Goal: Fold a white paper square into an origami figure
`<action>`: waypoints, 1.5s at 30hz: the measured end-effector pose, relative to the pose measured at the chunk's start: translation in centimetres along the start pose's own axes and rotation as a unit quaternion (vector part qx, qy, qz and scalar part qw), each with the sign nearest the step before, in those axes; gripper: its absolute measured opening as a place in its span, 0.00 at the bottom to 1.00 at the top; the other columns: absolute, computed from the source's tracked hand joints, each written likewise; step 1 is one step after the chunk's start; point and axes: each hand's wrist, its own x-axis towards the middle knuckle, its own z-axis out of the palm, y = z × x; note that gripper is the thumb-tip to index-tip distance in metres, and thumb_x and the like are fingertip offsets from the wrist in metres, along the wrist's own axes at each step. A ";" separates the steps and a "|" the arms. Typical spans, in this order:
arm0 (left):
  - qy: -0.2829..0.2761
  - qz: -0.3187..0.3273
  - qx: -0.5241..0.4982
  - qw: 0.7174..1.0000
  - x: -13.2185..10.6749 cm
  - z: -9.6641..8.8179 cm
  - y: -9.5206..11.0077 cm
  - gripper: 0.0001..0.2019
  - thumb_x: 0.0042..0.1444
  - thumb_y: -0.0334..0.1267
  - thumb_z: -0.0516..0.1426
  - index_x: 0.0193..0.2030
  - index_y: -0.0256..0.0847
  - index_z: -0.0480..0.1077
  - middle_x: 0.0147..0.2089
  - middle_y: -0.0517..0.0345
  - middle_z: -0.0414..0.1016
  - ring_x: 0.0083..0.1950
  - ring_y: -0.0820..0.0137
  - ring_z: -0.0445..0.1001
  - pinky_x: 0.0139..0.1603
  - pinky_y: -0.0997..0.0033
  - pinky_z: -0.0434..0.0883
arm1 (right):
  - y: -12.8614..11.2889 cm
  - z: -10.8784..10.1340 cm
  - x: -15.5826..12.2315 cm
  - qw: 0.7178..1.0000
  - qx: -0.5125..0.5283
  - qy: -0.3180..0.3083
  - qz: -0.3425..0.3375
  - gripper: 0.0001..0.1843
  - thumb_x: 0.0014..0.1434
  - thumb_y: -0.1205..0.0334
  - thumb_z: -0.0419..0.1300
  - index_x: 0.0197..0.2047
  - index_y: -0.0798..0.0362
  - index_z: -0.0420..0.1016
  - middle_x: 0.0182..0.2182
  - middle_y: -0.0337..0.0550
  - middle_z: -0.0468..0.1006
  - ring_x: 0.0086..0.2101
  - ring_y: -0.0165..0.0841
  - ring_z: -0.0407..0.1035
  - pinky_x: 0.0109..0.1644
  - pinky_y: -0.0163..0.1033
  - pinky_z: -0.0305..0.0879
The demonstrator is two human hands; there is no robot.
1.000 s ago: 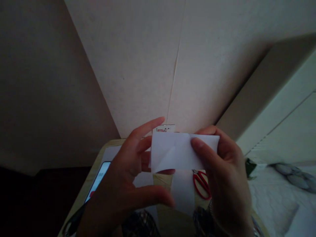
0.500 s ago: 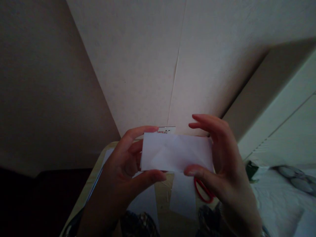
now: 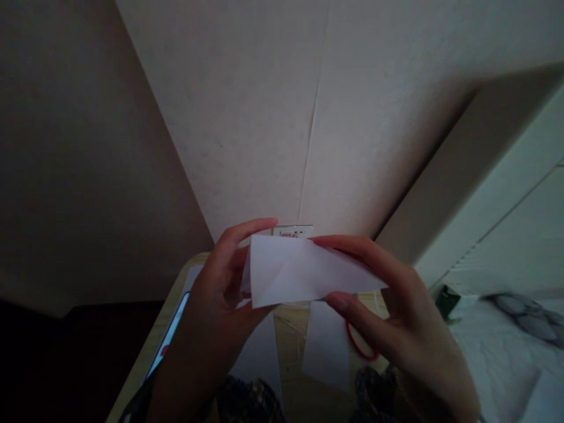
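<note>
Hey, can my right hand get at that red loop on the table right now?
Probably not without letting go: your right hand is gripping the folded white paper. Otherwise the way seems fairly free: the red loop shows below that hand, its visible part uncovered on the table.

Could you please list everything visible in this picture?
Wooden table: one, pale, below
Folded paper: one, white, centre
Paper sheets: at least two, white, on table
Phone: one, bluish screen, table's left
Loop: one, red, on table
Walls: two, greyish, ahead and left
Socket: one, white, low on wall
Panel: one, whitish, right
Quilted cloth: one, white, lower right
Patterned item: one, grey, far right
Unclear item: one, green, right
Sleeves: two, dark, bottom edge
Left hand: one, bare, paper's left end
Right hand: one, bare, paper's right part
</note>
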 end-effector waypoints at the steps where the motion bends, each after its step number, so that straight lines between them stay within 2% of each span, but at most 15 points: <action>1: 0.003 -0.002 0.012 1.000 0.0 0.0 0.1 0.27 0.46 0.36 0.73 0.54 0.52 0.74 0.35 0.68 0.83 0.35 0.68 0.83 0.36 0.76 0.80 | 0.0 0.0 0.0 1.000 0.006 0.000 0.008 0.18 0.64 0.54 0.69 0.56 0.44 0.79 0.47 0.39 0.87 0.47 0.40 0.81 0.50 0.44 0.77; 5: 0.003 0.004 0.057 0.998 0.2 0.1 -0.1 0.19 0.52 0.36 0.68 0.51 0.50 0.76 0.35 0.66 0.83 0.33 0.69 0.81 0.31 0.77 0.78 | 0.3 0.3 0.2 0.998 0.032 0.042 0.017 0.13 0.69 0.48 0.62 0.48 0.44 0.84 0.45 0.40 0.88 0.45 0.40 0.82 0.46 0.43 0.76; 7: 0.000 0.008 0.079 0.997 0.2 0.1 -0.4 0.14 0.52 0.35 0.67 0.46 0.49 0.78 0.35 0.66 0.83 0.32 0.69 0.80 0.30 0.76 0.77 | 0.5 0.4 0.2 0.995 0.011 0.096 0.015 0.14 0.72 0.51 0.59 0.41 0.44 0.85 0.40 0.39 0.89 0.40 0.38 0.82 0.41 0.40 0.74; 9: 0.001 0.010 0.108 0.994 0.3 0.0 -0.7 0.11 0.50 0.35 0.67 0.41 0.48 0.79 0.33 0.67 0.83 0.32 0.68 0.80 0.32 0.75 0.77 | 0.7 0.5 0.3 0.988 -0.027 0.148 0.026 0.14 0.72 0.56 0.60 0.35 0.45 0.84 0.30 0.35 0.85 0.32 0.34 0.79 0.35 0.38 0.70; 11: -0.003 0.018 0.139 0.990 0.3 -0.1 -0.8 0.08 0.50 0.37 0.67 0.38 0.47 0.79 0.31 0.66 0.83 0.31 0.67 0.80 0.31 0.74 0.77 | 0.8 0.4 0.3 0.984 -0.050 0.166 0.036 0.12 0.70 0.59 0.63 0.34 0.46 0.82 0.26 0.33 0.82 0.27 0.32 0.75 0.31 0.37 0.66; 14: 0.001 0.035 0.170 0.985 0.1 -0.3 -0.7 0.03 0.50 0.39 0.68 0.33 0.48 0.79 0.27 0.67 0.81 0.29 0.68 0.79 0.27 0.76 0.75 | 1.0 0.3 0.3 0.989 -0.043 0.142 0.028 0.05 0.67 0.63 0.65 0.38 0.45 0.82 0.30 0.33 0.84 0.31 0.32 0.76 0.33 0.36 0.67; 19: 0.003 0.046 0.178 0.983 0.0 -0.5 -0.6 0.03 0.50 0.36 0.68 0.32 0.49 0.82 0.29 0.67 0.84 0.29 0.69 0.81 0.25 0.78 0.74 | 1.3 0.3 0.2 0.990 -0.025 0.136 0.019 0.07 0.67 0.66 0.64 0.40 0.44 0.81 0.32 0.33 0.83 0.31 0.32 0.76 0.33 0.36 0.68; 23: -0.005 0.070 0.165 0.984 0.2 -0.6 -0.9 0.06 0.51 0.34 0.67 0.33 0.52 0.84 0.31 0.69 0.87 0.34 0.68 0.84 0.39 0.75 0.80 | 1.2 0.3 0.3 0.990 -0.028 0.140 0.011 0.07 0.65 0.68 0.65 0.42 0.44 0.80 0.33 0.35 0.83 0.34 0.33 0.77 0.36 0.38 0.70; 25: -0.017 0.072 0.167 0.983 0.4 -0.6 -1.0 0.10 0.53 0.32 0.65 0.35 0.55 0.85 0.36 0.70 0.88 0.41 0.66 0.86 0.45 0.73 0.80 | 1.1 0.3 0.5 0.992 -0.038 0.120 -0.017 0.09 0.64 0.69 0.66 0.43 0.45 0.80 0.37 0.36 0.84 0.38 0.34 0.78 0.41 0.39 0.72; 28: -0.016 0.081 0.181 0.980 0.4 -0.6 -1.2 0.15 0.52 0.29 0.63 0.37 0.57 0.85 0.42 0.70 0.89 0.46 0.65 0.86 0.49 0.70 0.80 | 1.0 0.0 0.9 0.992 -0.068 0.081 -0.067 0.10 0.60 0.73 0.66 0.40 0.47 0.79 0.41 0.38 0.83 0.43 0.33 0.77 0.47 0.38 0.71; 33: -0.044 0.121 0.200 0.971 0.4 -0.4 -1.3 0.16 0.53 0.27 0.61 0.39 0.56 0.85 0.43 0.72 0.89 0.45 0.70 0.85 0.54 0.72 0.77 | 0.8 -0.2 1.2 0.990 -0.107 0.029 -0.082 0.10 0.57 0.76 0.65 0.35 0.51 0.78 0.37 0.39 0.81 0.39 0.32 0.76 0.40 0.35 0.69; 36: -0.060 0.152 0.247 0.955 0.4 -0.2 -0.9 0.12 0.55 0.30 0.63 0.40 0.53 0.83 0.41 0.71 0.89 0.42 0.70 0.85 0.46 0.74 0.77 | 0.8 -0.1 1.3 0.991 -0.110 0.025 -0.071 0.08 0.60 0.73 0.64 0.34 0.51 0.79 0.31 0.38 0.80 0.34 0.32 0.75 0.36 0.35 0.68; 38: -0.066 0.144 0.258 0.953 0.3 0.0 -0.7 0.09 0.56 0.31 0.63 0.39 0.51 0.81 0.37 0.71 0.88 0.37 0.71 0.83 0.35 0.78 0.75 | 0.7 0.1 1.3 0.992 -0.106 0.024 -0.057 0.08 0.62 0.71 0.63 0.33 0.51 0.79 0.29 0.38 0.80 0.32 0.33 0.75 0.33 0.36 0.68; 40: -0.064 0.124 0.244 0.960 0.3 0.2 -0.5 0.05 0.57 0.32 0.64 0.37 0.50 0.78 0.34 0.70 0.85 0.33 0.71 0.82 0.28 0.78 0.71 | 0.7 0.1 1.4 0.994 -0.099 0.022 -0.041 0.07 0.61 0.71 0.64 0.32 0.50 0.78 0.29 0.39 0.80 0.31 0.35 0.76 0.32 0.37 0.68; 45: -0.092 0.096 0.208 0.969 0.3 0.3 -0.3 0.06 0.56 0.32 0.63 0.35 0.50 0.79 0.35 0.67 0.87 0.35 0.67 0.82 0.31 0.74 0.72 | 0.6 0.2 1.3 0.995 -0.089 0.039 -0.016 0.06 0.59 0.71 0.64 0.35 0.49 0.77 0.30 0.39 0.82 0.33 0.36 0.77 0.35 0.38 0.70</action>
